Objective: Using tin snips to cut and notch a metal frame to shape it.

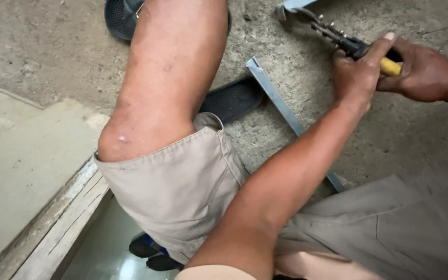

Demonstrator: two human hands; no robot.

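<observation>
Khaki shorts (182,192) fill the bottom of the view, a soft woven cloth creased over the bent knee, with a stitched hem where the bare leg (167,78) rises out of it. Across the middle reaches the forearm, and at its end the left hand (356,75) sits against a hand tool (351,45), index finger stretched straight along the tool's top and the other fingers curled in on the near grip. Opposite it, the right hand (423,72) wraps the far grip, fingers closed round a yellow sleeve that shows between the two hands. So the tool is clamped from both sides, up in the top right of the view, held just above the floor. Its front end is dark metal with small studs or bolts along it, and thin bent wire arms run forward to a pale grey metal piece (289,6) at the top edge; whether the tip is touching it, I cannot tell. Below the hands lies a long flat metal strip (281,106), grey, straight, cut square at the near end, running diagonally under the forearm. Rough, pitted concrete floor (53,46) lies beneath everything. Black rubber sandals (232,98), ribbed in texture, sit by the leg, and a worn wooden sill (58,223) with cracked grain edges the lower left.
</observation>
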